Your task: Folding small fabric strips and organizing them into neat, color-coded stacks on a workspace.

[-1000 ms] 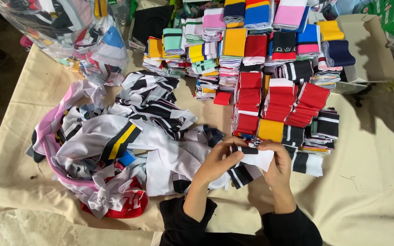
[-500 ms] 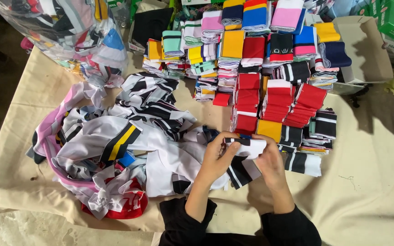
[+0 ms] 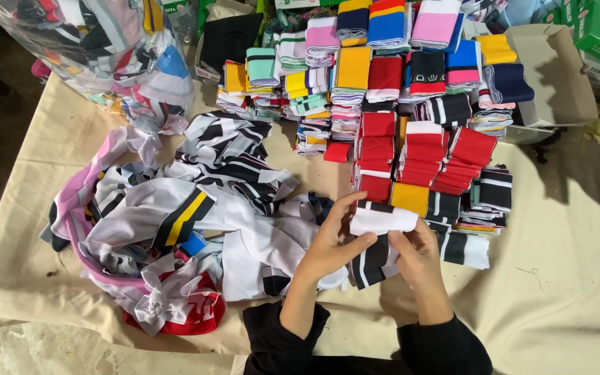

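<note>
Head view: both hands fold a white-and-black cloth piece above the table.
Left hand [image 3: 331,243] and right hand [image 3: 418,250] each close their grip on the folded piece [image 3: 382,221]; many folded stacks [image 3: 418,163] stand behind, while a loose heap [image 3: 175,222] remains unfolded at left.

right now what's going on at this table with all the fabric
A person in black sleeves is folding a small white and black fabric piece, pinching it between the left hand and the right hand just above the cloth-covered table. To their left lies a loose heap of unfolded black, white and pink pieces. Ahead of the hands stand neat stacks of folded pieces, mostly red close by, with more colours further back. A clear plastic bag of fabric sits at the far left corner.
</note>
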